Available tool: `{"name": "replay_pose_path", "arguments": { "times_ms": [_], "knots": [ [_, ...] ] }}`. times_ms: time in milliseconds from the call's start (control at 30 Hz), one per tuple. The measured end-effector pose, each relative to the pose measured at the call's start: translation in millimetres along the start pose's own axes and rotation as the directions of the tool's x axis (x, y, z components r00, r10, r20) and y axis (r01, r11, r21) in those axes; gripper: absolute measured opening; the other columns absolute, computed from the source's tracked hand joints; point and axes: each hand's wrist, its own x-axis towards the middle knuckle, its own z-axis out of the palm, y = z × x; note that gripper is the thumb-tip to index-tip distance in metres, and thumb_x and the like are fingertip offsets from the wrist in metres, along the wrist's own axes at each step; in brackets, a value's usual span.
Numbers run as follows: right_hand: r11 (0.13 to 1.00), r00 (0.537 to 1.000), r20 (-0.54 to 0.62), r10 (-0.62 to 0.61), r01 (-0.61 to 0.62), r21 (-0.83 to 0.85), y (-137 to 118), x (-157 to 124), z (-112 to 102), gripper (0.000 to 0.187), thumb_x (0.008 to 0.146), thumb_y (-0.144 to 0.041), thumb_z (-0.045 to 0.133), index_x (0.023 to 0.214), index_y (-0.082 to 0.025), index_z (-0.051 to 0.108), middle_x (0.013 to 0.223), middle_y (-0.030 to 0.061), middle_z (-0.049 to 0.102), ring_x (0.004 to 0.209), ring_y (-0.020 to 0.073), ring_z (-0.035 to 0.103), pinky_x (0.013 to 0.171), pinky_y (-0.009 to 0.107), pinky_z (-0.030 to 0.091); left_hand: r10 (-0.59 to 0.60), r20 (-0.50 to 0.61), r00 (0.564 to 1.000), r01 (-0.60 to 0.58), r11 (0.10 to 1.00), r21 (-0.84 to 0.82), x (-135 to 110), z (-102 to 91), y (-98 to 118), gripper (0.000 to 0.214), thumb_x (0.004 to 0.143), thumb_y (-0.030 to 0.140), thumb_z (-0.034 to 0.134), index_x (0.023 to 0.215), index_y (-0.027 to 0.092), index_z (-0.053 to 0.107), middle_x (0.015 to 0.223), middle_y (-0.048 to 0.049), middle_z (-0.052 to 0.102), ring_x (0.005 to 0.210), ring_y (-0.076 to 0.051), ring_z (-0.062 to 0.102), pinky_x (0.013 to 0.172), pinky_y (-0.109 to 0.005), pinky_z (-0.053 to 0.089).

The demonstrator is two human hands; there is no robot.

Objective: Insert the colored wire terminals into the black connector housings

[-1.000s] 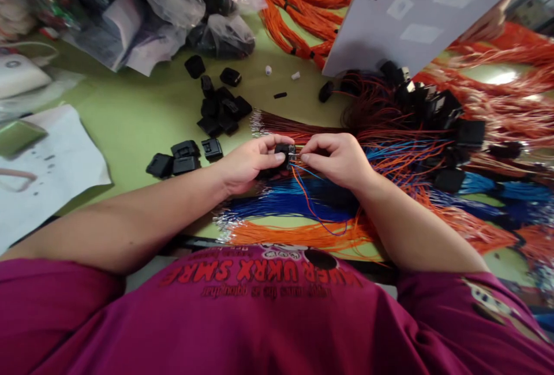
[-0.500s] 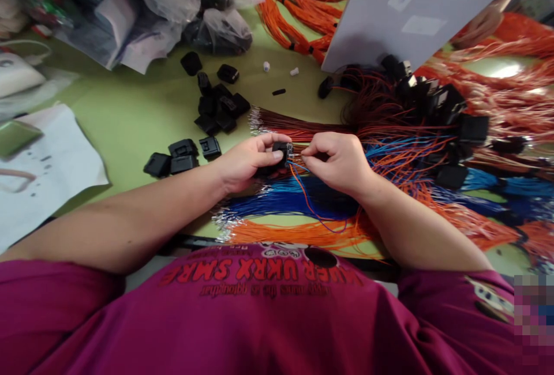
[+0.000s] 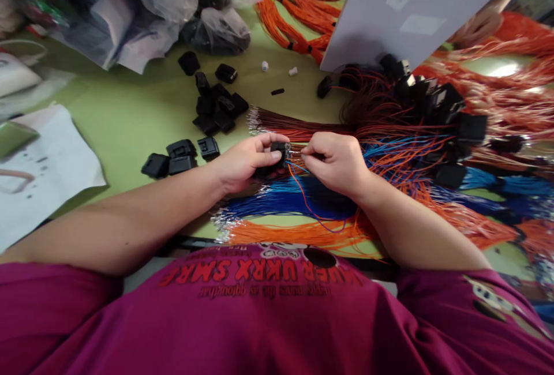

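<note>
My left hand (image 3: 253,161) is closed around a black plastic connector housing (image 3: 280,153), thumb on top. Blue and orange wires (image 3: 298,182) come out of the housing's right side and loop down over the bundles. Facing that side, my right hand (image 3: 333,158) pinches a thin wire with a silvery tip (image 3: 296,152), which points at the housing. Whether the tip touches the housing I cannot tell. Beneath both hands lie blue wires (image 3: 294,202), orange wires (image 3: 277,231) and dark red wires (image 3: 298,124), with metal terminals at their left ends.
Loose black housings (image 3: 216,104) lie beyond my left hand, more (image 3: 179,158) beside my forearm. A grey-white board (image 3: 415,11) stands at the back right, a person's hand (image 3: 480,26) behind it. Plastic bags (image 3: 160,0), paper (image 3: 56,156) and wired housings (image 3: 437,104) surround the work area.
The silvery wire tip shows more clearly between my right fingers and the housing. Both hands keep nearly the same pose, and the view has shifted slightly.
</note>
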Motion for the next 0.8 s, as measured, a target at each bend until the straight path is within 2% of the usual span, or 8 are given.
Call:
{"name": "replay_pose_path", "arguments": {
  "times_ms": [233,400,533,633,733,800],
  "knots": [
    [0.974,0.995,0.067,-0.077,0.089,-0.206,2.3,-2.1,2.9,0.021,0.08,-0.018,0.049,0.06,-0.016,0.055,0.061,0.0,0.05,0.057,0.0098,0.039,0.056,0.025,0.028,-0.013,-0.042,0.999,0.014,0.999,0.038,-1.0,2.0,1.1,0.036,0.071,0.01,0.069,0.103,0.016,0.056,0.079,-0.0003,0.064,0.058,-0.011,0.064,0.055,-0.022,0.049],
    [0.949,0.979,0.161,-0.123,0.164,-0.27,1.1,-3.2,6.7,0.025,0.085,-0.02,0.045,0.064,-0.016,0.057,0.063,0.0018,0.052,0.058,0.0112,0.037,0.057,0.026,0.027,-0.034,-0.091,0.995,0.04,0.997,0.068,-1.1,7.3,1.7,0.034,0.068,0.009,0.07,0.098,0.014,0.055,0.069,0.0014,0.063,0.054,-0.01,0.061,0.057,-0.023,0.049],
    [0.946,0.971,0.215,-0.103,0.162,-0.281,-0.8,-3.9,9.5,0.026,0.086,-0.02,0.042,0.067,-0.016,0.059,0.064,0.0029,0.054,0.058,0.012,0.039,0.057,0.027,0.026,-0.046,-0.108,0.993,0.057,0.993,0.103,-0.3,9.7,1.0,0.033,0.065,0.008,0.072,0.094,0.012,0.056,0.069,0.0002,0.064,0.054,-0.011,0.061,0.056,-0.024,0.048],
    [0.946,0.962,0.236,-0.137,0.198,-0.257,-1.1,-4.6,10.9,0.027,0.086,-0.019,0.042,0.065,-0.016,0.06,0.064,0.0033,0.055,0.058,0.0122,0.04,0.057,0.027,0.026,-0.046,-0.113,0.993,0.061,0.988,0.14,0.1,10.4,0.3,0.032,0.064,0.007,0.073,0.093,0.012,0.057,0.071,-0.0001,0.065,0.055,-0.009,0.06,0.058,-0.024,0.048],
    [0.955,0.962,0.216,-0.169,0.214,-0.206,0.0,-5.2,12.3,0.028,0.085,-0.019,0.042,0.064,-0.016,0.061,0.064,0.0037,0.057,0.057,0.0121,0.042,0.056,0.027,0.027,-0.048,-0.111,0.993,0.065,0.986,0.155,0.3,11.2,0.2,0.031,0.065,0.008,0.072,0.092,0.012,0.058,0.071,0.0005,0.064,0.056,-0.008,0.058,0.058,-0.024,0.048],
    [0.975,0.97,0.19,-0.149,0.176,-0.134,0.7,-4.9,12.3,0.027,0.084,-0.018,0.044,0.065,-0.015,0.062,0.065,0.0039,0.06,0.059,0.0119,0.046,0.058,0.025,0.031,-0.048,-0.106,0.993,0.065,0.984,0.165,0.3,11.7,0.5,0.031,0.065,0.008,0.072,0.092,0.011,0.058,0.071,0.0006,0.064,0.056,-0.008,0.058,0.059,-0.024,0.048]
  ]
}}
